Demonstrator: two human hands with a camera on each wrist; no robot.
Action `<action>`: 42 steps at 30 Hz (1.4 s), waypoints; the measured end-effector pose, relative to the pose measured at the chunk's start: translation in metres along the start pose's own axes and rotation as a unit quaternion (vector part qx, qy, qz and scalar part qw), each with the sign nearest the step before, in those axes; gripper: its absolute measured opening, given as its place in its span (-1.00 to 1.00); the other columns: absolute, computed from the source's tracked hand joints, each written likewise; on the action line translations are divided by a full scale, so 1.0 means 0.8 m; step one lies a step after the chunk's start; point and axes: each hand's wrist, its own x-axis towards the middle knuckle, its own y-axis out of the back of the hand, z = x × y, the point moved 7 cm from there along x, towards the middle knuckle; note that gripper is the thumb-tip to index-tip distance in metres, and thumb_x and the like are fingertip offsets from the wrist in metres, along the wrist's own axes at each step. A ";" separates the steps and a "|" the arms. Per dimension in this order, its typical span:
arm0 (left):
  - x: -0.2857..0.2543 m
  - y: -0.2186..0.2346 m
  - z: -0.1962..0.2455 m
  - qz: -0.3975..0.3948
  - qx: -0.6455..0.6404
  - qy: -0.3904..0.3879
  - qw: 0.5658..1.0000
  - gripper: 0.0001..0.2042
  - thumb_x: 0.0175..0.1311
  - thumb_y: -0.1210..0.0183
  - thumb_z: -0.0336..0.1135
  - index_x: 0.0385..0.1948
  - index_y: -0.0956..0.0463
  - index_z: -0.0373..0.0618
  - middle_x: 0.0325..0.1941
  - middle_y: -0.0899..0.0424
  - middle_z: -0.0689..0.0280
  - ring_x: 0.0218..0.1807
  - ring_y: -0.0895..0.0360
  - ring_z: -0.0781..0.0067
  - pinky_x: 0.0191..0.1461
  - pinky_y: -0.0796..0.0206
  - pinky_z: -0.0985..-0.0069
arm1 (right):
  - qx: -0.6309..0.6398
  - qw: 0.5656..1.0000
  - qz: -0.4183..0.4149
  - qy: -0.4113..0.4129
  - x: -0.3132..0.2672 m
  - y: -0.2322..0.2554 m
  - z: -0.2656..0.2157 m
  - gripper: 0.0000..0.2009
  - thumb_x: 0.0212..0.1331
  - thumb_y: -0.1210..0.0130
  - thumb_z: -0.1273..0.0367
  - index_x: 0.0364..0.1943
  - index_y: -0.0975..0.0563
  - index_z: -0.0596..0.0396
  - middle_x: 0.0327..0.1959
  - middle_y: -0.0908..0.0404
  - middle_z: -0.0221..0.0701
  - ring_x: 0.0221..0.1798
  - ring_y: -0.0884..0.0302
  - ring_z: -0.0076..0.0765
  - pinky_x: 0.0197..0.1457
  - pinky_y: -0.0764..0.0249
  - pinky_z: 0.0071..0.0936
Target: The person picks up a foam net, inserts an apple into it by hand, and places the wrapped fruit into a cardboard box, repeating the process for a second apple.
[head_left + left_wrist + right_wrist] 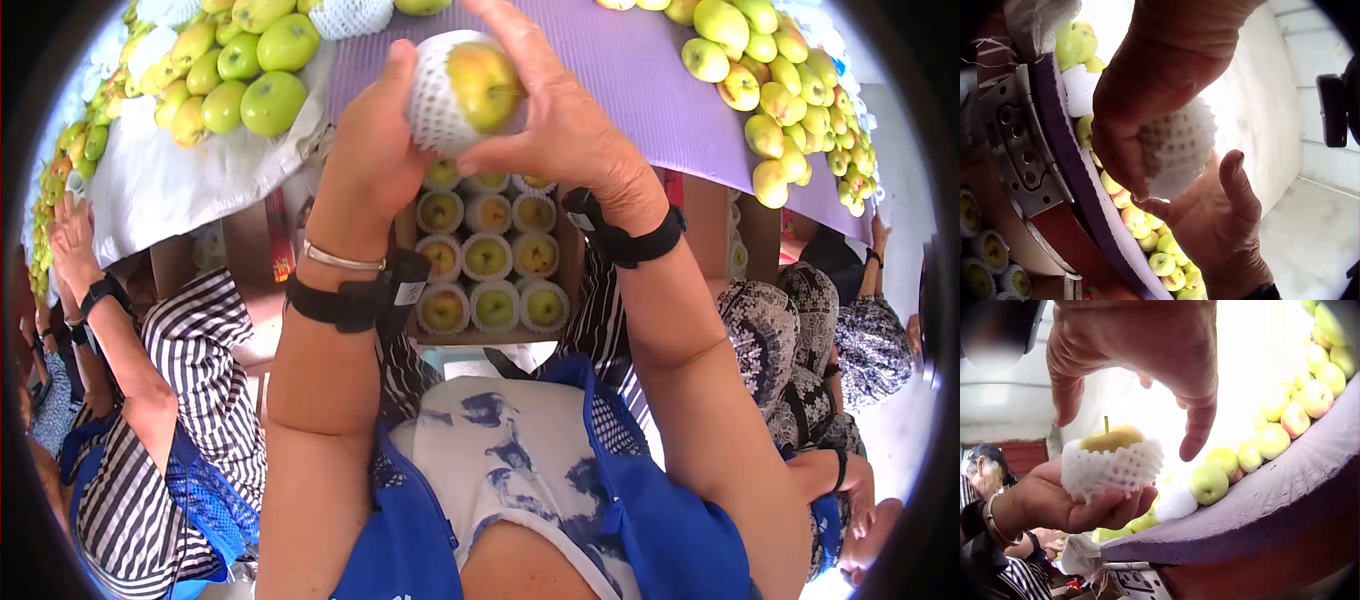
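Observation:
A yellow-green apple (488,88) sits in a white foam net sleeve (436,105), its top and stem bare. My left hand (372,135) holds it, fingers curled under and around the net, as the right wrist view shows. Spread wide, the fingers of my right hand (1141,344) arch over the apple with a gap between. From the left wrist view, my right hand (1210,215) has its thumb apart and the netted apple (1175,150) stays with the left. Below both hands, a carton (480,338) holds rows of netted apples (488,257).
Loose apples (272,100) lie piled on the table's left, more apples (775,95) on its right. Purple padding (630,90) covers the tabletop and edge. A metal hinge (1025,147) is fixed beneath the edge. Other people in striped (200,350) and patterned clothes (770,330) sit close on both sides.

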 end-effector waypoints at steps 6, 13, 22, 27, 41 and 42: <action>-0.009 0.005 0.000 -0.025 0.079 0.047 0.995 -0.54 0.37 0.18 0.02 -0.16 -0.46 -0.26 -0.27 -0.57 0.29 -0.27 -0.53 0.49 -0.23 -0.38 0.56 | 0.064 0.996 -0.066 -0.009 -0.004 -0.016 0.021 -0.14 -0.32 -0.39 0.39 0.22 -0.19 0.06 0.19 -0.26 -0.16 0.30 -0.11 0.02 0.32 -0.12 -0.27; -0.019 0.017 0.021 -0.121 0.255 0.008 0.959 -0.38 0.41 0.44 0.09 0.07 -0.31 -0.36 0.01 -0.51 0.13 0.00 -0.49 0.35 0.10 -0.30 0.44 | 0.282 0.943 -0.169 -0.045 -0.040 -0.030 0.008 -0.35 -0.36 -0.33 0.38 0.02 -0.40 0.01 -0.14 -0.50 -0.42 -0.04 -0.43 -0.48 0.07 -0.35 -0.52; -0.037 0.018 0.014 -0.184 0.221 0.072 0.955 -0.47 0.39 0.31 0.06 -0.17 -0.45 -0.29 -0.24 -0.60 0.13 -0.22 -0.57 0.36 -0.13 -0.43 0.48 | 0.110 0.897 -0.363 -0.226 -0.123 -0.118 0.096 -0.33 -0.38 -0.29 0.39 0.04 -0.36 -0.01 -0.11 -0.49 -0.30 -0.03 -0.43 -0.27 0.08 -0.34 -0.44; -0.043 0.007 0.004 -0.248 0.262 0.075 0.930 -0.50 0.36 0.24 0.08 -0.17 -0.49 -0.21 -0.21 -0.60 0.22 -0.23 -0.56 0.46 -0.12 -0.40 0.55 | -0.037 0.870 -0.397 -0.289 -0.193 -0.123 0.162 -0.29 -0.39 -0.29 0.41 0.07 -0.32 -0.01 -0.06 -0.46 -0.22 0.04 -0.41 -0.14 0.14 -0.33 -0.37; -0.046 0.006 0.014 -0.167 0.262 0.069 0.948 -0.59 0.37 0.13 -0.05 -0.33 -0.50 -0.29 -0.40 -0.58 0.28 -0.36 -0.53 0.54 -0.27 -0.41 0.64 | -0.249 0.828 -0.457 -0.209 -0.248 -0.137 0.192 -0.26 -0.35 -0.33 0.38 0.12 -0.30 -0.05 0.08 -0.32 -0.18 0.13 -0.30 0.01 0.15 -0.32 -0.25; -0.046 0.004 0.015 -0.173 0.268 0.065 0.946 -0.59 0.37 0.13 -0.05 -0.33 -0.50 -0.28 -0.40 -0.58 0.28 -0.36 -0.53 0.54 -0.27 -0.41 0.64 | -0.257 0.827 -0.458 -0.199 -0.257 -0.142 0.195 -0.26 -0.34 -0.33 0.38 0.12 -0.30 -0.05 0.08 -0.31 -0.18 0.14 -0.29 0.02 0.15 -0.31 -0.24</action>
